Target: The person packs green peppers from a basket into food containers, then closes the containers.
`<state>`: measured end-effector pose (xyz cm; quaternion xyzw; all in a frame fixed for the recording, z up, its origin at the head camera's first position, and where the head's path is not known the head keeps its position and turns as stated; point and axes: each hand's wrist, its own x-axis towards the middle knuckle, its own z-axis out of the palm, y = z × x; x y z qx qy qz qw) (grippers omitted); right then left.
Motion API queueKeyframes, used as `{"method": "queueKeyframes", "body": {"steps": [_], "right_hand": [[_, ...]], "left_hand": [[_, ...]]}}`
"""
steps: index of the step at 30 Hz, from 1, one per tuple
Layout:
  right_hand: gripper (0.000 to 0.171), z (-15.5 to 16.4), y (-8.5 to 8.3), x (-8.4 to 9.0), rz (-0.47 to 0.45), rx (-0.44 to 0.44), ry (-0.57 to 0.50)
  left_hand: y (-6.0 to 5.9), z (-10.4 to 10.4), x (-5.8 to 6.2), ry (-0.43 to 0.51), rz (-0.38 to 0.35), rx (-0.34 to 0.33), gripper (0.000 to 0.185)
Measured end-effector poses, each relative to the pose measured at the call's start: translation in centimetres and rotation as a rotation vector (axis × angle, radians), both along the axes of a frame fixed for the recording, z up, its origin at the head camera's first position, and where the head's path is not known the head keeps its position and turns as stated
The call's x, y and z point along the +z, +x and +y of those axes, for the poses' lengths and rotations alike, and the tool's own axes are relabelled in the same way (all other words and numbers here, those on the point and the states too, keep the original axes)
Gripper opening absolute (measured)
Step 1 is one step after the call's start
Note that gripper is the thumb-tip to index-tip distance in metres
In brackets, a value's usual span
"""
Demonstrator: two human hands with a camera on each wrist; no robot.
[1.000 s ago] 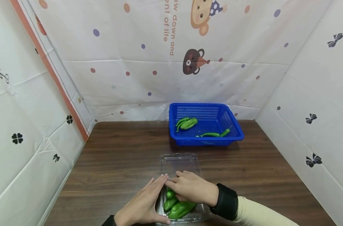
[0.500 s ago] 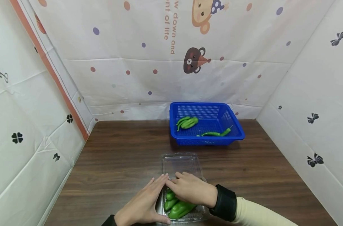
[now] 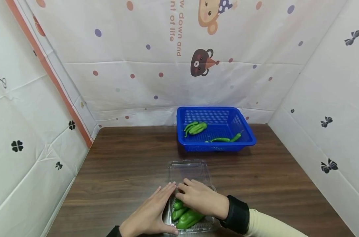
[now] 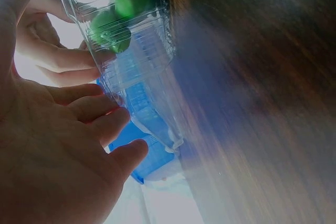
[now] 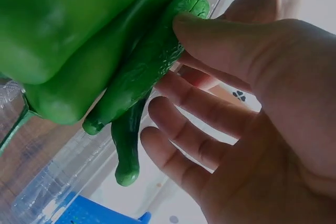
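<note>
Left hand: my left hand (image 3: 151,215) lies flat against the 9 o'clock wall of the clear plastic box (image 3: 194,227), fingers straight and together. I judge it braces the light box so it does not slide.
Right hand: my right hand (image 3: 201,200) rests on the green peppers (image 3: 185,218), fingers loosely spread. The right wrist view shows the thumb touching one slim pepper (image 5: 152,66), with nothing pinched. I judge it presses the load down so it sits low in the tray.
Fingertips: the tips of both hands nearly meet at the box's 12 o'clock end, close to the hinge.
Box: it sits on the brown table (image 3: 126,164) at 6 o'clock, right in front of me, packed with one broad pepper and a few slim ones.
Lid: the clear lid (image 3: 189,171) lies open and flat on the table at 12 o'clock from the tray, joined to it.
Basket: the blue basket (image 3: 247,138) stands well apart at 1 o'clock, against the patterned sheet. It has two green peppers at its 10 o'clock corner and two thin ones near its 5 o'clock edge.
Change: against the picture from a second ago, both hands keep nearly the same places. Only my right fingertips have curled slightly nearer my left.
</note>
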<state>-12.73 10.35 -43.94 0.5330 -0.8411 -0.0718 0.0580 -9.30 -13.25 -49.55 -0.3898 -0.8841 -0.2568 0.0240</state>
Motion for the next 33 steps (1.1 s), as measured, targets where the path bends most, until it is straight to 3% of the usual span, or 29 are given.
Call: {"method": "queueKeyframes", "body": {"steps": [18,33], "right_hand": [[0.02,0.13,0.22,-0.47,0.004,0.004,-0.008],[0.019,0.31,0.27,-0.36,-0.001,0.014,-0.03]], "left_hand": [[0.06,0.08,-0.09,-0.003,-0.024,0.009,0.127],[-0.01,0.11,-0.04,-0.006,0.014,-0.001,0.126]]}}
